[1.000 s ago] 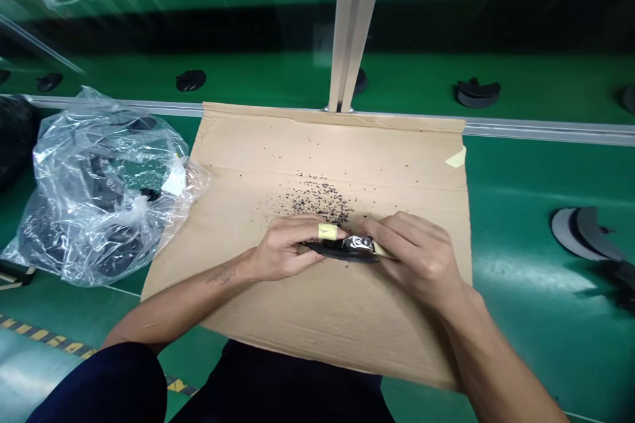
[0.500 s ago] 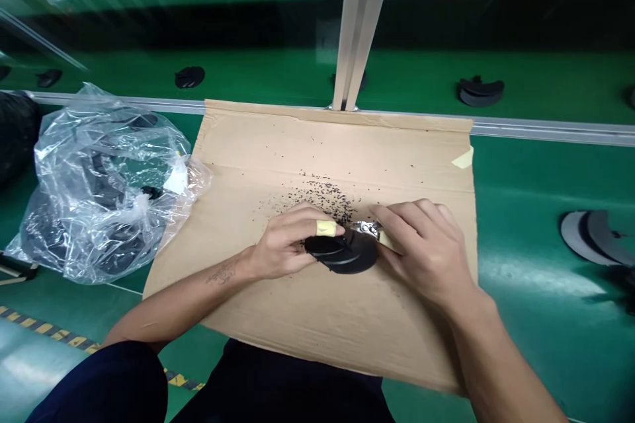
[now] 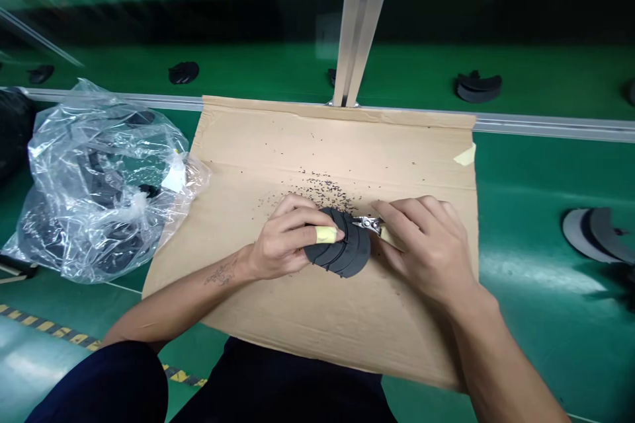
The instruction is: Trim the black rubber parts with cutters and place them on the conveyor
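Note:
My left hand [image 3: 290, 236], with yellow tape round one finger, is closed on a stack of dark, curved plastic parts [image 3: 350, 251]. The stack is tilted so its ridged face shows. In my right hand [image 3: 429, 238] I hold a small pair of nippers [image 3: 368, 223], whose metal jaws reach the stack's upper right edge. Whether the jaws are closed on anything is too small to tell. Small black scraps [image 3: 325, 192] lie scattered on the cardboard sheet [image 3: 307, 317] just beyond my hands.
A clear plastic bag [image 3: 99, 192] with dark parts inside overlaps the cardboard's left side. Several black curved parts, such as one piece [image 3: 479, 87], lie behind the metal rail. An upright metal post [image 3: 364, 26] stands at the back. More curved parts [image 3: 595, 236] lie at the right.
The stack of dark parts has been turned in my left hand, so its ridged face now shows more. The nippers stay at its right edge, shifted slightly. The camera view has moved slightly.

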The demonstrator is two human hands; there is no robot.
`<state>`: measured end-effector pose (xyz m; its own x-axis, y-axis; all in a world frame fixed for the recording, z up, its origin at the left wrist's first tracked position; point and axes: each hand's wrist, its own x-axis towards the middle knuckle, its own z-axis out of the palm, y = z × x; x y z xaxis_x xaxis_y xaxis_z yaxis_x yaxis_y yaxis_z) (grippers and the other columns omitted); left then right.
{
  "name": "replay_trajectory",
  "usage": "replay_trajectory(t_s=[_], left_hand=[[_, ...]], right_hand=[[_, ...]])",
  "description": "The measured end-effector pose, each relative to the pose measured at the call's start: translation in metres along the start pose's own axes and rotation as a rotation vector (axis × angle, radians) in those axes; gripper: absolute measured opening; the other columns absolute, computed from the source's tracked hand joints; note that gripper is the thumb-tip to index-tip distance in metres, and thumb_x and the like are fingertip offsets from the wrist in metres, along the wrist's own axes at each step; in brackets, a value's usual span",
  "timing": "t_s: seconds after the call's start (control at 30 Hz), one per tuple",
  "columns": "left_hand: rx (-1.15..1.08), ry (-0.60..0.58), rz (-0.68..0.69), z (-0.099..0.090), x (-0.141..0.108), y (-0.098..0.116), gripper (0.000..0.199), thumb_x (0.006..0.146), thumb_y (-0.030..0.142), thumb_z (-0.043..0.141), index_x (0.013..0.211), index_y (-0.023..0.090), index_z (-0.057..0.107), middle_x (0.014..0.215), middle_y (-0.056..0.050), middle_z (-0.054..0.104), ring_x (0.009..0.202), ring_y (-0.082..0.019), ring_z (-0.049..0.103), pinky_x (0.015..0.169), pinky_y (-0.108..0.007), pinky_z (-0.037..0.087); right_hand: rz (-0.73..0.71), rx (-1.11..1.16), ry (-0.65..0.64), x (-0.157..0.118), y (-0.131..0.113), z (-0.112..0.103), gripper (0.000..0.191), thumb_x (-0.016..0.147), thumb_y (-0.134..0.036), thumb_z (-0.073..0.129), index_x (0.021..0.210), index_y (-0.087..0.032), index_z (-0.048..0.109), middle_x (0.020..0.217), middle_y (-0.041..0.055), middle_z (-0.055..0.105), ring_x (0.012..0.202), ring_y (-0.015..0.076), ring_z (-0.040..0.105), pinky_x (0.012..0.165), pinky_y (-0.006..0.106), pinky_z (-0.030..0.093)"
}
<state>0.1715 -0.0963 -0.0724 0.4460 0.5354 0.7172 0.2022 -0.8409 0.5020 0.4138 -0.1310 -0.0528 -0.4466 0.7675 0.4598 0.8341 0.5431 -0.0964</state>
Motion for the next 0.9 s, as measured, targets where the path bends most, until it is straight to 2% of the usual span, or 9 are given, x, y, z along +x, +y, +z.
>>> replay_trajectory(t_s=[0.33,0.47,0.53,0.6,0.9], left_hand=[[-0.006,0.009,0.016,-0.0012,0.0006,-0.0006,0.015,0.092,0.02,0.07,0.107,0.023,0.069,0.093,-0.003,0.073,0.086,-0.017,0.061,0.076,-0.032,0.052],[-0.097,-0.129,-0.01,-0.0006,-0.001,-0.0007,0.023,0.095,0.022,0.065,0.118,0.02,0.065,0.092,-0.005,0.069,0.08,-0.016,0.059,0.072,-0.031,0.05],[-0.1,-0.221,-0.027,-0.0007,-0.0017,0.0003,0.031,0.095,0.022,0.06,0.126,0.019,0.062,0.092,-0.005,0.066,0.078,-0.016,0.058,0.07,-0.032,0.049],[-0.074,-0.264,-0.027,-0.0011,-0.0023,0.0014,0.038,0.094,0.019,0.057,0.132,0.019,0.059,0.091,-0.005,0.064,0.079,-0.017,0.057,0.07,-0.032,0.049],[0.032,-0.19,0.031,-0.0009,-0.0043,0.0003,0.038,0.094,0.016,0.058,0.132,0.019,0.059,0.095,-0.006,0.067,0.081,-0.018,0.06,0.071,-0.034,0.051]], right_hand=[[0.0,0.005,0.048,0.0003,-0.0014,0.0002,0.025,0.093,-0.015,0.06,0.117,-0.018,0.063,0.087,0.0069,0.069,0.081,0.0215,0.053,0.066,0.036,0.034],[-0.001,0.0,0.022,0.0005,-0.0018,-0.0001,0.025,0.091,-0.015,0.063,0.116,-0.015,0.064,0.088,0.0079,0.069,0.082,0.0219,0.053,0.067,0.035,0.035],[-0.015,0.012,0.01,0.0007,-0.003,-0.0009,0.025,0.09,-0.014,0.065,0.116,-0.016,0.064,0.089,0.0077,0.069,0.082,0.0217,0.053,0.067,0.035,0.035],[-0.032,0.021,0.014,0.0012,-0.0048,-0.0017,0.023,0.09,-0.015,0.065,0.114,-0.016,0.065,0.089,0.0078,0.069,0.082,0.0211,0.052,0.068,0.035,0.035],[-0.042,-0.024,0.016,0.0023,-0.0066,-0.0037,0.022,0.092,-0.013,0.059,0.113,-0.02,0.063,0.089,0.0055,0.069,0.081,0.021,0.051,0.068,0.035,0.035]])
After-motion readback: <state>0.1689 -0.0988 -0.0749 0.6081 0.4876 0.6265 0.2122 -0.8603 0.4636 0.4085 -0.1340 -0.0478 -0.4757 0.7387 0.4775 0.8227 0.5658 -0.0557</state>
